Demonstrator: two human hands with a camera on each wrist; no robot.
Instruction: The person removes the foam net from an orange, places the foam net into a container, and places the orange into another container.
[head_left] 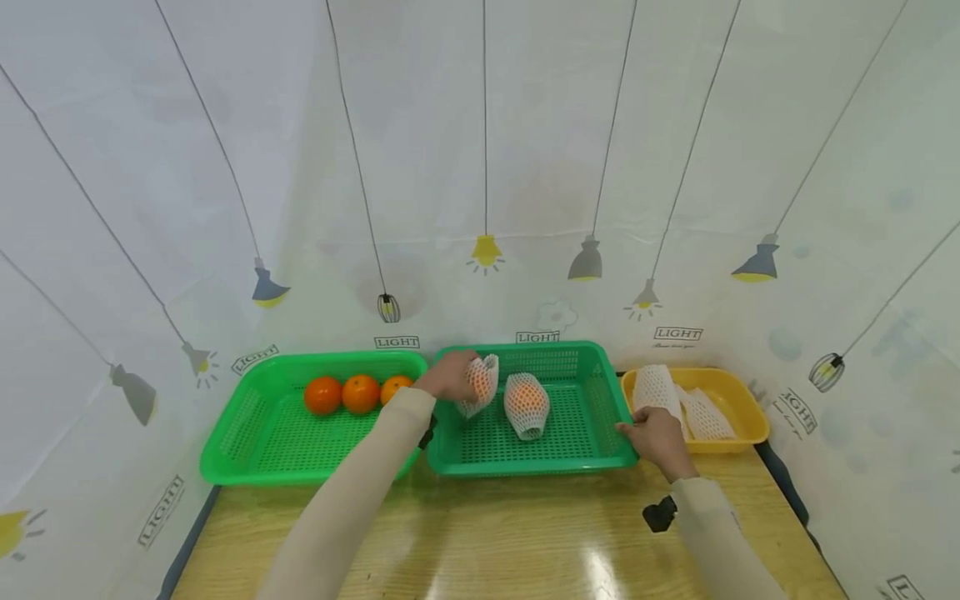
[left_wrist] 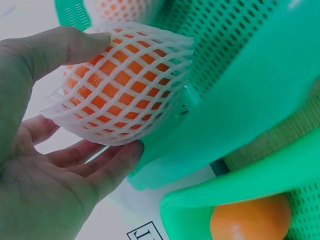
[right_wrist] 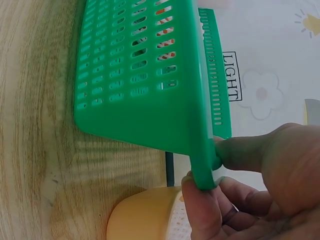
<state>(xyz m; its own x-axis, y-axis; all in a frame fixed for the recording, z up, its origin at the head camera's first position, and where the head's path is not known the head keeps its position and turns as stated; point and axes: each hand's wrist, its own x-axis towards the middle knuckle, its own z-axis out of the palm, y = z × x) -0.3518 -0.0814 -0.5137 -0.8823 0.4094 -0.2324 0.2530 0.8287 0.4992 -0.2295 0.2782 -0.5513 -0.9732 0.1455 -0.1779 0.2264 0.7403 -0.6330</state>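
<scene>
An orange in a white foam net point(left_wrist: 125, 82) is held between the thumb and fingers of my left hand point(head_left: 450, 377), over the left part of the dark green basket point(head_left: 525, 468). Another netted orange point(head_left: 527, 404) lies inside that basket, right of the held one. My right hand point(head_left: 658, 437) pinches the basket's right rim point(right_wrist: 202, 165), thumb on one side and fingers on the other.
Left of it stands a bright green basket point(head_left: 300, 479) with bare oranges point(head_left: 361, 393) in a row. A yellow basket point(head_left: 738, 408) on the right holds loose white foam nets point(head_left: 705, 415). All stand on a wooden table point(head_left: 517, 533) against a patterned wall covering.
</scene>
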